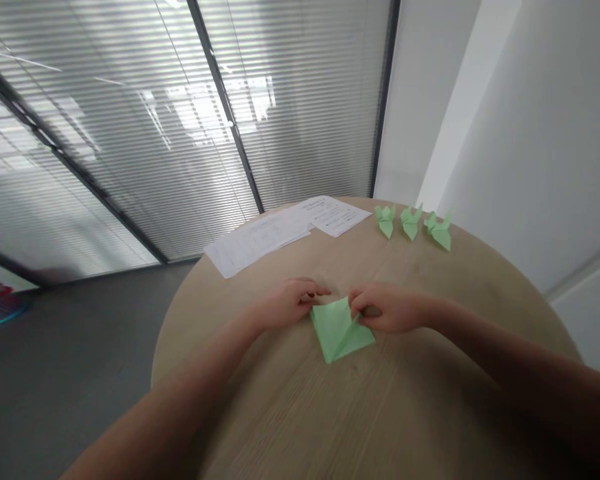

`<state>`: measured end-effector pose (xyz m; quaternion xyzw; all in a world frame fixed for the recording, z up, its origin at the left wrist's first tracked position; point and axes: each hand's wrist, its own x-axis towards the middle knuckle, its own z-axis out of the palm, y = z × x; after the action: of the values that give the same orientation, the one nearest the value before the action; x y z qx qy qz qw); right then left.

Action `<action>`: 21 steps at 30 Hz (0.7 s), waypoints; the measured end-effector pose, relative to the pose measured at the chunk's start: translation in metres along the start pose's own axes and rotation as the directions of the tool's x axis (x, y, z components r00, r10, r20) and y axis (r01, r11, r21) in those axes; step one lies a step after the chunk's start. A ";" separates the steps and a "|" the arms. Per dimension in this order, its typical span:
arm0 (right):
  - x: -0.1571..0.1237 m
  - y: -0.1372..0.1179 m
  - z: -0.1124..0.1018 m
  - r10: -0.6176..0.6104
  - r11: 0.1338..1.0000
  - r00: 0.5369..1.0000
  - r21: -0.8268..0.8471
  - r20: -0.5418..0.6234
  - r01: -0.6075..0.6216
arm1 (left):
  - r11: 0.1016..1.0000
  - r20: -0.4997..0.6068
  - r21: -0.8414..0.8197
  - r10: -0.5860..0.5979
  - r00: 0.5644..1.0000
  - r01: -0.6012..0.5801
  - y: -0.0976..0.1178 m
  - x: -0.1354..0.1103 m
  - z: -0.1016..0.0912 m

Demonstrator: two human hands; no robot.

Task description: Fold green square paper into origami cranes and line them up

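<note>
Green paper (333,330) flat on table (280,413), between my hands, one corner pointing toward me, crease running up from it. My right hand (386,308): thumb and fingers pinched on paper's upper right part. My left hand (295,302): at paper's left corner, index stretched out near top edge; cannot tell whether thumb grips or merely touches. Three green birds (410,223), folded, in row near table's far right edge. White printouts (280,233) left of birds, overlapping. Blinds (310,100) beyond table.
</note>
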<state>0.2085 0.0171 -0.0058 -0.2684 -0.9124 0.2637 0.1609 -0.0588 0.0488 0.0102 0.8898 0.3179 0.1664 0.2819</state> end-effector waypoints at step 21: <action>-0.004 -0.007 0.011 0.038 0.998 0.994 0.057 -0.099 -0.033 | 0.976 0.131 -0.217 0.009 0.991 0.020 0.000 -0.014 -0.004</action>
<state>0.2044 0.0052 -0.0119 -0.2928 -0.8906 0.2780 0.2092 -0.0710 0.0413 0.0120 0.8617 0.2812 0.1407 0.3982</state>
